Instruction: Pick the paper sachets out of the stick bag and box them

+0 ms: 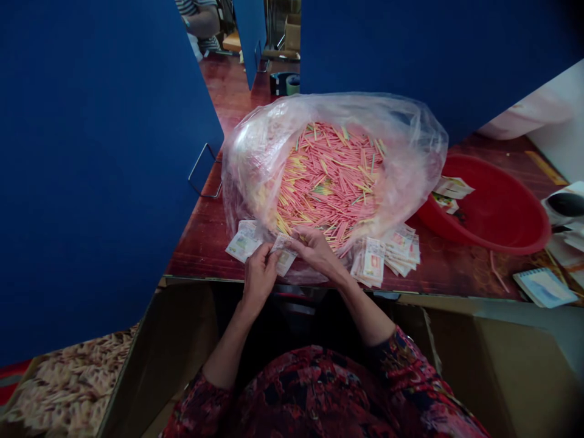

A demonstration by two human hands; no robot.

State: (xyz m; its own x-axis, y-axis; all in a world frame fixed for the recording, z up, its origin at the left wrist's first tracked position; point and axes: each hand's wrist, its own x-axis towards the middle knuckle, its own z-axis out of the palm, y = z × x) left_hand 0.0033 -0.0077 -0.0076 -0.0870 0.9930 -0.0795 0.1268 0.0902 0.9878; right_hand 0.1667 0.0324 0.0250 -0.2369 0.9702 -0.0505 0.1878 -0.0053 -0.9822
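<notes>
My left hand (261, 272) is closed, its thumb and fingers pinching a small printed packet (285, 258) at the table's front edge. From the other side my right hand (314, 248) grips the top of the same packet, fingers closed. Beside my left hand lie more flat printed packets (244, 241). Just beyond both hands a large clear plastic bag (410, 146) gapes wide, full of thin pink, yellow and green sticks (335, 176). Right of my right hand, a fanned pile of printed packets (387, 255) rests against the bag.
A red basin (502, 207) with a few packets inside stands at the right, near a small spiral notebook (545, 287). Blue panels (91, 152) rise left and behind. Tape rolls (292, 84) sit at the back. Another person's arm (203, 23) shows beyond. Open cardboard boxes (182, 340) flank my lap.
</notes>
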